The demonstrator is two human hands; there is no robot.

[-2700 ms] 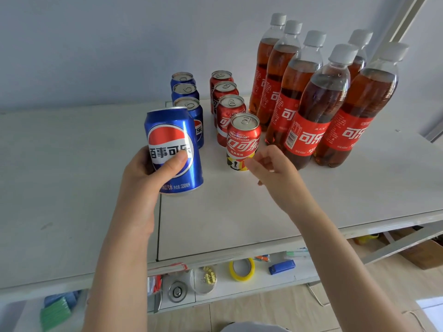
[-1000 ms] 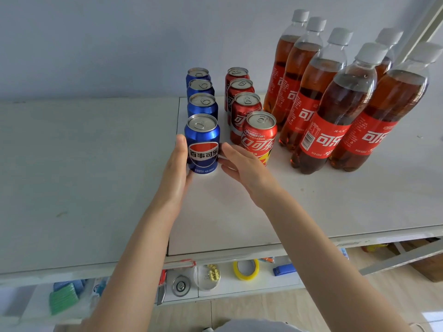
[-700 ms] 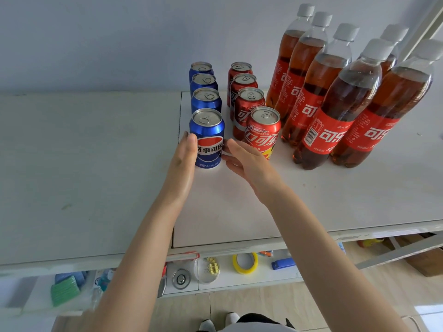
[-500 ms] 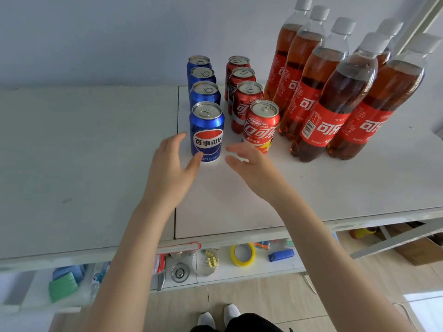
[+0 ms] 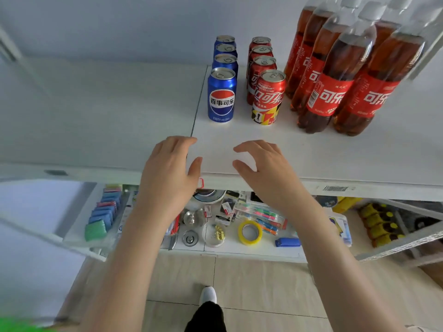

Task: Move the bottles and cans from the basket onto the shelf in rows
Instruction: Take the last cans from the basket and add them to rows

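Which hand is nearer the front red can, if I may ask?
Right. The right hand is directly before the front red can; the left hand is farther left.

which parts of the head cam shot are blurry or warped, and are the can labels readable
Head view: the front blue can and front red can are sharp, labels readable; the cola bottles smear toward the top right, caps streaked; the shelf edge bows from the wide lens; a green blur fills the bottom-left corner.

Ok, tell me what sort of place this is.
Likely a small shop or stockroom: cans and cola bottles in rows on a white shelf, a barcode label on its edge, and tape and pens on the lower shelf.
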